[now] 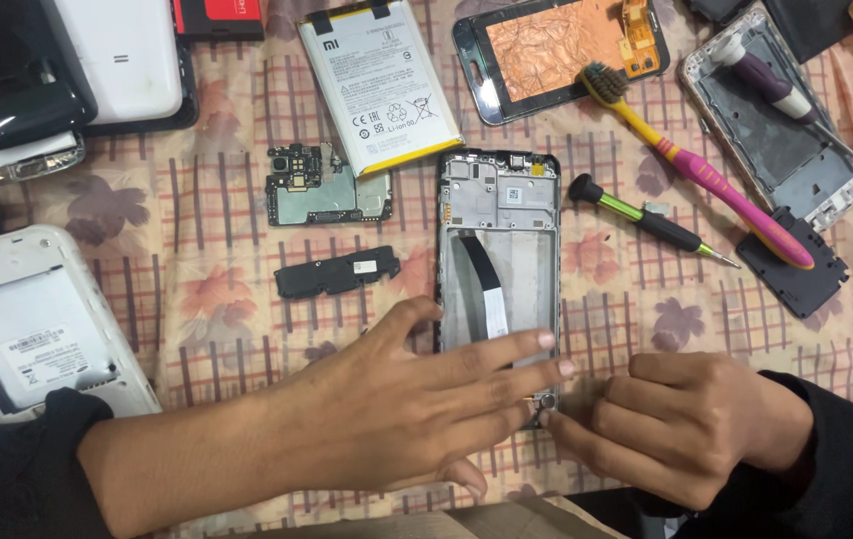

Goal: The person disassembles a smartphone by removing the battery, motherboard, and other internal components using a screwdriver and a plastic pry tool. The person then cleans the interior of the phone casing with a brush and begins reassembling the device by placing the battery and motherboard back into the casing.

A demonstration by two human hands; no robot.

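Both hands [416, 399] [686, 424] meet at the phone frame's [498, 200] near end.

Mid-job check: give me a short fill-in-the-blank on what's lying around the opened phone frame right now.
1. The left hand lies flat across the frame's ____ end.
2. The toothbrush has a ____ handle.
3. The battery partly covers the ____.
4. Between frame and toothbrush lies a ____.

Missing: lower; pink; circuit board; screwdriver
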